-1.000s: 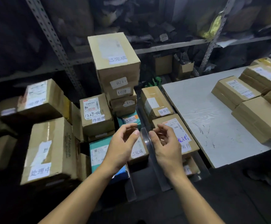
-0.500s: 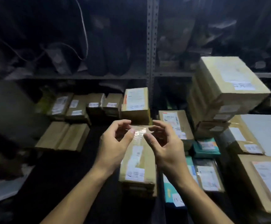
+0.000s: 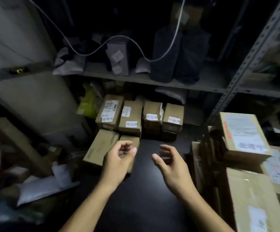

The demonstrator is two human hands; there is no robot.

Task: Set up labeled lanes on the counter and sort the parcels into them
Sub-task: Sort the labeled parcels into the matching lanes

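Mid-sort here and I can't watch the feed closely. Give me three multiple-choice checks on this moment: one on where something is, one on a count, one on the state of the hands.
1. Where does the yellow-green bag lie?
A. left of the back row of boxes
B. on the top shelf
C. in the right hand

2. How many boxes stand side by side in the back row, each with a white label?
A. two
B. four
C. seven

3. What are the hands doing?
A. both grip one box
B. the left holds tape
C. both are empty, fingers loosely curled

Answers:
1 A: the bag leans beside the leftmost box.
2 B: four labelled tops show in line.
3 C: the left hand and the right hand hang over the dark counter, touching nothing.
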